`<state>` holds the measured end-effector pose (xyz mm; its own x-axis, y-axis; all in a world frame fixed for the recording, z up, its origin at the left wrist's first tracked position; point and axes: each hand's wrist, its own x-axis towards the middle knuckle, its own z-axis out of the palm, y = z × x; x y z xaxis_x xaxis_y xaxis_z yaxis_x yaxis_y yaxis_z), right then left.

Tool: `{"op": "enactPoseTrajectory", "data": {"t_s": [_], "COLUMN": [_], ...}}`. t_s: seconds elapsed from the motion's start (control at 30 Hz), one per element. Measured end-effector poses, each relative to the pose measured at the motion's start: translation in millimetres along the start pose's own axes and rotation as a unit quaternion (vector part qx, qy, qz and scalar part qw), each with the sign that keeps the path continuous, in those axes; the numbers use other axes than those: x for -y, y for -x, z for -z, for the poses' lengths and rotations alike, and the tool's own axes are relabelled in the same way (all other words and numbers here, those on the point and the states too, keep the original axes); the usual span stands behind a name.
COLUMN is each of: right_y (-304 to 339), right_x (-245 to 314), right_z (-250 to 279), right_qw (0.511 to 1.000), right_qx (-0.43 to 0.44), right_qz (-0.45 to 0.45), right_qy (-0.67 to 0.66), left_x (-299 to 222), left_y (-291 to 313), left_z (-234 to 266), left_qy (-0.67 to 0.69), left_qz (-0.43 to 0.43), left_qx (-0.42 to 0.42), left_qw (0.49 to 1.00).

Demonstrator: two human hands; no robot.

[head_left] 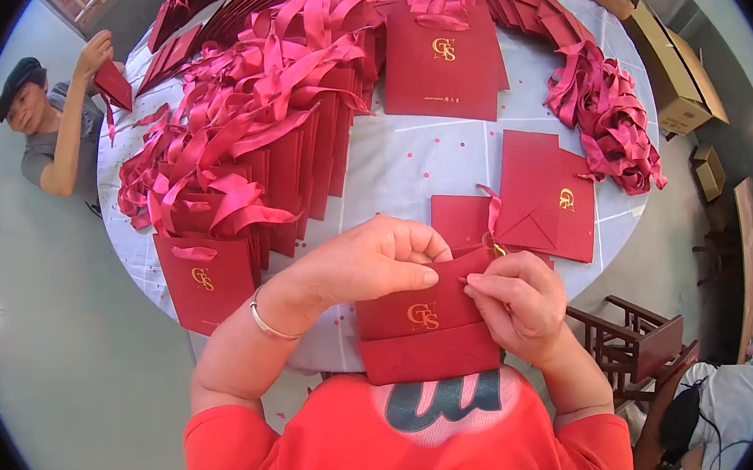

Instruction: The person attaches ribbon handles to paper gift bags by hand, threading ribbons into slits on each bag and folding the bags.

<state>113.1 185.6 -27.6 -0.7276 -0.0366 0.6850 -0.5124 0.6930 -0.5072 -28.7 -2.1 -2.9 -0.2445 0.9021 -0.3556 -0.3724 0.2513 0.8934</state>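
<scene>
Many red bags (430, 353), round pale-clothed table (390, 180), grey floor (53, 326)

The bag (429, 345) is deep red (gold emblem (422, 317)), the ribbons (606, 116) pink.

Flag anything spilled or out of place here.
Small red bits lie scattered across the pale tablecloth, looking like loose litter beside the lined-up bags. No clear damage stands out.
</scene>
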Motion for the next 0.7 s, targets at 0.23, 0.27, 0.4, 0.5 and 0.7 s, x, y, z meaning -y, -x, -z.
{"op": "enactPoseTrajectory", "data": {"t_s": [0.23,0.27,0.4,0.5,0.7], "right_y": [10.8,10.7,10.1,10.3,10.8], "right_x": [3.1,3.3,1.8,0.6,0.0], "right_z": [-0.1,-0.1,-0.7,-0.9,-1.7], "right_qw": [0.998,0.998,0.997,0.998,0.998], "right_qx": [-0.041,-0.043,-0.049,-0.045,-0.040], "right_qz": [-0.053,-0.050,-0.049,-0.045,-0.046], "right_qy": [-0.011,-0.009,-0.018,-0.014,-0.004], "left_x": [1.9,1.9,1.4,-1.3,1.4], "left_y": [-2.0,-2.2,-2.1,-1.8,-3.1], "left_z": [2.3,2.6,1.1,0.6,2.0], "left_qy": [0.004,0.009,0.015,0.037,0.013], "left_qz": [0.009,0.008,0.002,0.024,0.020], "left_qx": [0.022,0.024,0.019,0.024,0.010], "left_qw": [1.000,1.000,1.000,0.999,1.000]}}
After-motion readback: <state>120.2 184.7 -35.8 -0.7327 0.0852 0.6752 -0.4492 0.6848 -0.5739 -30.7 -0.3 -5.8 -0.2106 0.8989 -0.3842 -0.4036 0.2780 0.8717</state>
